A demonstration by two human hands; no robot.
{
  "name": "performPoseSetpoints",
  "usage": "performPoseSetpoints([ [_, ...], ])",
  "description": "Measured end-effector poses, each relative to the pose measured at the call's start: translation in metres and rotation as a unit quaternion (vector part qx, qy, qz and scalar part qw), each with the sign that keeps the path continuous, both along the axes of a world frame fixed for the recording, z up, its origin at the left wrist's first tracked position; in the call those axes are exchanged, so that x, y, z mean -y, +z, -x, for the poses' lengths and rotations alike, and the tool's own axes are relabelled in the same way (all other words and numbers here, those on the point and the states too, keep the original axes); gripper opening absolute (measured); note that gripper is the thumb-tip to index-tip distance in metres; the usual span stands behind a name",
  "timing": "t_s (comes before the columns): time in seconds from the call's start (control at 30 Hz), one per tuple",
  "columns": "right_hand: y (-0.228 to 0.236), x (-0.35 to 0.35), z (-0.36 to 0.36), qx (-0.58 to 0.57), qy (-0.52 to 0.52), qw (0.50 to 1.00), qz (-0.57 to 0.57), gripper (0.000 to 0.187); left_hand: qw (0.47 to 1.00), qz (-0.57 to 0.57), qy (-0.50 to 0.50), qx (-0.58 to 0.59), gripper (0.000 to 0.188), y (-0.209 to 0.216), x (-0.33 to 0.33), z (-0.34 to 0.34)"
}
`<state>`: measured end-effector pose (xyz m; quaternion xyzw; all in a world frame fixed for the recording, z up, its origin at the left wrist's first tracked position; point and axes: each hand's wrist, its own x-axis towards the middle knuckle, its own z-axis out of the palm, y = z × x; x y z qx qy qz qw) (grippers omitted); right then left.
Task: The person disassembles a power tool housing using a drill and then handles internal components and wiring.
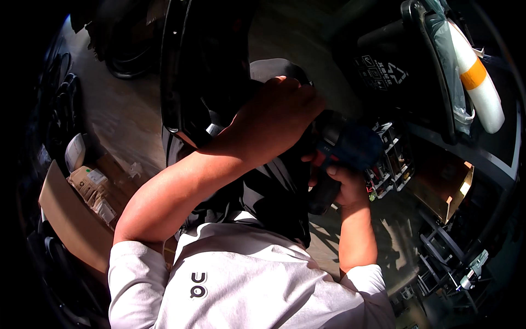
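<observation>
Here the right grip [342, 183] is closed around a blue power drill [342, 151]; just left, the left grip [276, 118] presses a dark panel [219, 71], fingers hidden.

The left hand [276, 112] hides the front of the blue power drill [345, 148]; the black part [208, 66] beneath is lost in shadow.

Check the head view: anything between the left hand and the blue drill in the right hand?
Nothing separate shows in the head view: the left hand presses on the dark bodywork right beside the blue drill's nose; that narrow stretch is in shadow.
</observation>
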<state>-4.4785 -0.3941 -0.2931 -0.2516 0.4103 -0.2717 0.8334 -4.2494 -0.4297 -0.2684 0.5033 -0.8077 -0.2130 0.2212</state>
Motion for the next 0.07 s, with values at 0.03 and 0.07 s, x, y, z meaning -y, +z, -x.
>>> performPoseSetpoints([
  [0.03,-0.0006,0.0013,0.0006,-0.014,0.002,1.0,0.005,0.069,1.0,0.019,0.012,0.009,0.023,0.0003,-0.0042,0.0015],
  [0.07,-0.0011,0.0033,-0.0002,0.0,0.013,1.0,0.021,0.073,1.0,0.022,0.01,0.009,0.023,0.0002,-0.002,0.0017],
])
